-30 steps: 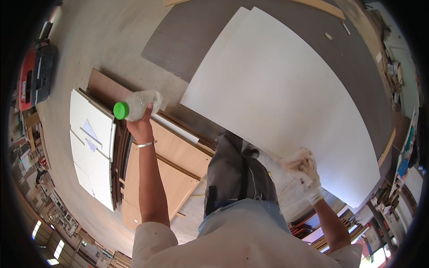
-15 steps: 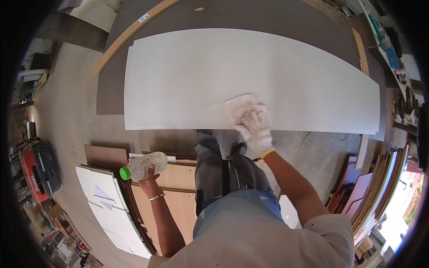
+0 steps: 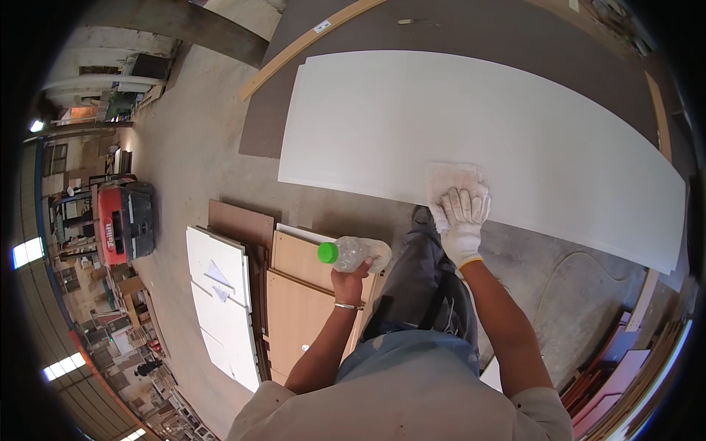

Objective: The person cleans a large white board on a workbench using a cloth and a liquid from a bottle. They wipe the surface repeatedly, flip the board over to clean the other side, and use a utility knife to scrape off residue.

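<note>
My bare left hand (image 3: 351, 281), with a bracelet at the wrist, is closed around a clear plastic bottle (image 3: 356, 251). The bottle lies tilted sideways, its green cap (image 3: 328, 253) pointing left. A white knitted work glove with a yellow cuff covers my right hand (image 3: 463, 213). Under its fingers is a folded pale cloth (image 3: 450, 176), pressed against a large white panel (image 3: 412, 110) near its front edge. The cloth's far part sticks out beyond my fingertips. Beneath the white panel lies a wider dark grey-brown sheet (image 3: 257, 132).
Wooden strips (image 3: 309, 45) lie across the dark sheet at both ends. Wood-coloured boards (image 3: 301, 294) and white boards (image 3: 213, 283) are stacked at my left. A red and black forklift (image 3: 121, 224) stands farther left. More boards (image 3: 614, 389) lean at the lower right, near a hose (image 3: 548, 283) on the floor.
The view has turned left, so the panel appears farther right. My right hand has drawn the cloth closer to the panel's near edge. My left hand still holds the bottle.
</note>
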`<state>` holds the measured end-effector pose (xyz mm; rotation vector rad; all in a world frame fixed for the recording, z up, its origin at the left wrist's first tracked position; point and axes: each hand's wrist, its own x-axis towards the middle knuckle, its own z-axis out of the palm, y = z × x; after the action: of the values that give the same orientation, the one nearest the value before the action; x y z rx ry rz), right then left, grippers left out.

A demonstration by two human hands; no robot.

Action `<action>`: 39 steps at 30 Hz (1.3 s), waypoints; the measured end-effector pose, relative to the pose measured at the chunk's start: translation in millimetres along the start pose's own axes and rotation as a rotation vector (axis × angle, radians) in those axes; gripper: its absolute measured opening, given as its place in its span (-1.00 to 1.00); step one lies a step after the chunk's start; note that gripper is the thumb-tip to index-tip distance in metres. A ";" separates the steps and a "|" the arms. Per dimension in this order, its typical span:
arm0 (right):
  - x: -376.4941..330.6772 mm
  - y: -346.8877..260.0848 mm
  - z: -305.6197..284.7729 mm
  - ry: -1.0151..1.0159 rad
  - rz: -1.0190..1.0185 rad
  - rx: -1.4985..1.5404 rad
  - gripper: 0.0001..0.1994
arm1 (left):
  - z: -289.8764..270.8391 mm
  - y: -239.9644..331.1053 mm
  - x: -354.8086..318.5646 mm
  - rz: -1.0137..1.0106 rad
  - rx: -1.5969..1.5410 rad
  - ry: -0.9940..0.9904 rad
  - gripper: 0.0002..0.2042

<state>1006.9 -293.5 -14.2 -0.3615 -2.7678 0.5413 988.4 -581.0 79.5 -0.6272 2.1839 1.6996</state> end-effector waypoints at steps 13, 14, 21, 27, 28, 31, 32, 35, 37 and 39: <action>-1.4 4.2 -8.8 -0.214 -0.074 -0.134 -0.56 | -46.5 -42.9 12.9 -0.071 -0.046 -0.033 -0.37; 18.2 -35.4 10.7 -0.149 -0.135 -0.047 -0.60 | -53.0 -43.1 14.6 -0.078 -0.043 -0.056 -0.36; 79.4 -164.4 89.4 -0.263 -0.188 0.358 -0.49 | -55.2 21.8 32.1 0.031 0.078 -0.157 -0.35; 16.4 0.2 -9.1 -0.065 -0.054 0.145 -0.64 | -21.5 30.4 57.6 0.181 0.208 -0.304 -0.33; 3.4 29.1 -29.5 -0.051 -0.030 0.073 -0.67 | -17.5 29.2 62.9 0.152 0.241 -0.345 -0.32; -27.3 118.1 -99.2 -0.130 0.146 -0.074 -0.71 | 23.7 34.9 52.4 0.171 0.208 -0.405 -0.31; -48.3 150.7 -108.8 -0.089 0.194 -0.141 -0.68 | 33.1 36.6 52.0 0.196 0.261 -0.439 -0.32; -103.6 257.2 -143.8 -0.030 0.308 -0.322 -0.62 | 74.7 36.5 30.4 0.234 0.295 -0.507 -0.33; -127.8 319.5 -170.6 -0.041 0.372 -0.469 -0.60 | 105.3 32.6 8.7 0.248 0.257 -0.514 -0.36; -159.1 389.8 -204.7 -0.146 0.420 -0.722 -0.56 | 138.8 27.8 -11.5 0.257 0.294 -0.534 -0.38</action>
<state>1294.8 75.5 -26.9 -1.1088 -2.9441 -0.4016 980.2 -439.4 73.2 0.1762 2.1050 1.3980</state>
